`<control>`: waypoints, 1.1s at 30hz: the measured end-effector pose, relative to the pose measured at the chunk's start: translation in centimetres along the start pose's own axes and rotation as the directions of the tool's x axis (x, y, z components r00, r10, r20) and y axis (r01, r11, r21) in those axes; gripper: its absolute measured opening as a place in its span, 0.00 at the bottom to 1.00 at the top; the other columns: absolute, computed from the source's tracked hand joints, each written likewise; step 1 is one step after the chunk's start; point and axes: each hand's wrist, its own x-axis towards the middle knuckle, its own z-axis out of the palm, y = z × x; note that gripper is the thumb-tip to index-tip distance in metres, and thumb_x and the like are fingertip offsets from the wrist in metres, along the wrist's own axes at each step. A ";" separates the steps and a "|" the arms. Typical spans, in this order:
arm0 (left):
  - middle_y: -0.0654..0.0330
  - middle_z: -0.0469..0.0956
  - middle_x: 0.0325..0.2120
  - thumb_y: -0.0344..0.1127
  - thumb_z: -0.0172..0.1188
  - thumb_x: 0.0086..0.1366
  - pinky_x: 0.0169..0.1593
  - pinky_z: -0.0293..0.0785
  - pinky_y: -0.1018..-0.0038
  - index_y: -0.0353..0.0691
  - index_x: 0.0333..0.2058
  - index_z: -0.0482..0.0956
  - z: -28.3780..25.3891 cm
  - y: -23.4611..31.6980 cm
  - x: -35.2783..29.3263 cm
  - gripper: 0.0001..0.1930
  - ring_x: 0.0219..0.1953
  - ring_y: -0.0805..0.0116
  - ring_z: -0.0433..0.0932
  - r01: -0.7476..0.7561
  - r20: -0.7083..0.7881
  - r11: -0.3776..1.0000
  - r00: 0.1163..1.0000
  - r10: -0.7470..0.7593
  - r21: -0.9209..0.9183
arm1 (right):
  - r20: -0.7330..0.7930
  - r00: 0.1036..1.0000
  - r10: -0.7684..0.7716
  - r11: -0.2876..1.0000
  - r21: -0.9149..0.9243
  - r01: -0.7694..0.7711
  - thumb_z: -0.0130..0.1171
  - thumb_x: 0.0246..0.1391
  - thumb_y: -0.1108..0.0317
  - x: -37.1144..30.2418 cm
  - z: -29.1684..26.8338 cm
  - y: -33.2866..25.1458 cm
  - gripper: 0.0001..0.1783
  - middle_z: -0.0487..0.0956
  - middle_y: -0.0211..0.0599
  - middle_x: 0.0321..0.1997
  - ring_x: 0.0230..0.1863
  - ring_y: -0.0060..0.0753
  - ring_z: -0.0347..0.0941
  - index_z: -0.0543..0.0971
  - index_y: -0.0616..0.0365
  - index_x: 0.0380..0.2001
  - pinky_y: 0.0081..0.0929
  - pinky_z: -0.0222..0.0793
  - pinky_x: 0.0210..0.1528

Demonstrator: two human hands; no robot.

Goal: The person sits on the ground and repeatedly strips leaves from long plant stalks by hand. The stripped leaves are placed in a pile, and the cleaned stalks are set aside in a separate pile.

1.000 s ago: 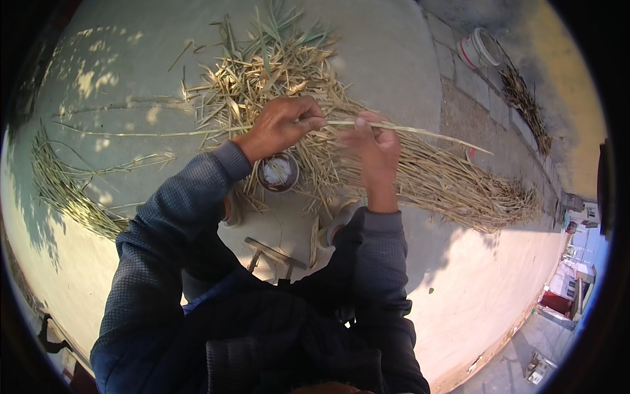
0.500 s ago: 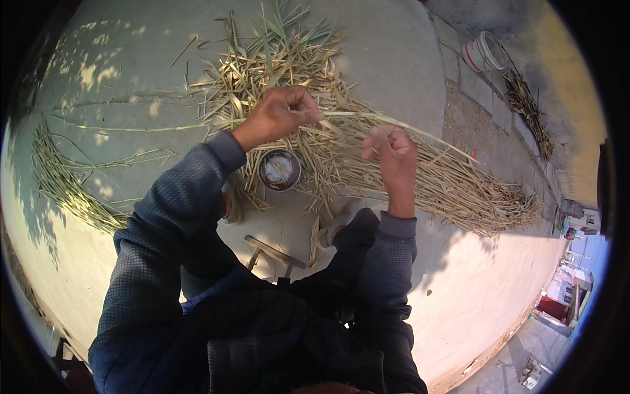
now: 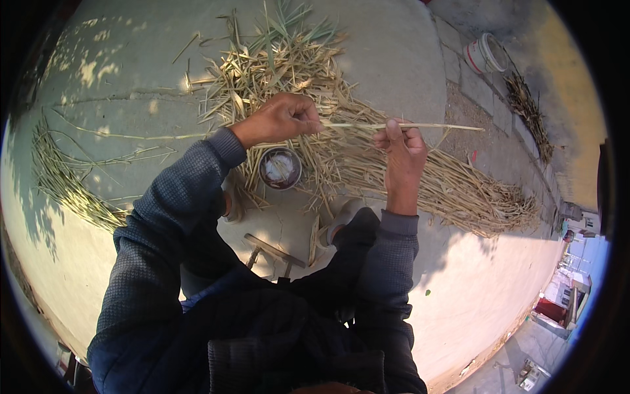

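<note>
A long pale plant stalk stretches sideways between my hands. My left hand pinches it, and its thin greenish end trails off to the left past the wrist. The fingers of my right hand are closed on the same stalk farther right, thumb on top, with the tip sticking out beyond. Below the stalk lies a large bundle of dry stalks, fanning to the right. A loose heap of short leafy scraps lies just beyond my hands. Near my left wrist stands a round container with whitish stuff inside.
At the left a curved bundle of greener stalks lies on the concrete floor. A small wooden stool is between my legs. Far right are a white bucket on its side and a pile of dark twigs.
My right hand has risen slightly, shifted right and closed on the stalk. The stalk's right part has swung up from a downward slant to nearly level. My left hand has barely moved.
</note>
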 end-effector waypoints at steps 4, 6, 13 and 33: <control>0.64 0.83 0.29 0.38 0.71 0.66 0.38 0.75 0.75 0.35 0.36 0.83 1.6 0.8 0.1 0.12 0.32 0.78 0.79 -0.091 0.007 0.995 0.996 0.091 -0.045 | 0.030 0.999 0.034 0.999 0.041 -0.035 0.66 0.64 0.65 -0.4 0.4 0.0 0.13 0.84 0.39 0.32 0.32 0.27 0.82 0.80 0.64 0.44 0.21 0.78 0.35; 0.63 0.83 0.30 0.38 0.71 0.66 0.37 0.76 0.74 0.35 0.38 0.83 2.6 1.3 0.3 0.12 0.32 0.78 0.79 -0.159 -0.063 0.986 0.986 0.155 -0.049 | 0.060 0.998 0.034 0.998 0.059 -0.038 0.66 0.64 0.65 -0.7 0.7 0.2 0.13 0.84 0.39 0.32 0.32 0.27 0.82 0.80 0.64 0.44 0.21 0.78 0.35; 0.66 0.84 0.30 0.37 0.67 0.70 0.34 0.75 0.81 0.36 0.39 0.83 2.7 1.5 0.6 0.09 0.32 0.82 0.79 -0.099 -0.137 0.966 0.988 0.067 -0.239 | 0.017 0.998 0.058 0.992 0.114 -0.060 0.66 0.64 0.65 -0.8 0.9 0.0 0.13 0.84 0.38 0.32 0.32 0.27 0.82 0.80 0.63 0.44 0.22 0.79 0.36; 0.64 0.83 0.25 0.41 0.66 0.70 0.31 0.74 0.79 0.35 0.33 0.82 -0.2 0.5 0.0 0.13 0.27 0.81 0.77 -0.010 -0.251 0.978 0.967 -0.044 -0.210 | 0.138 0.962 -0.235 0.953 -0.161 0.256 0.67 0.60 0.65 1.0 4.4 1.6 0.31 0.84 0.41 0.43 0.41 0.23 0.80 0.73 0.71 0.62 0.22 0.76 0.44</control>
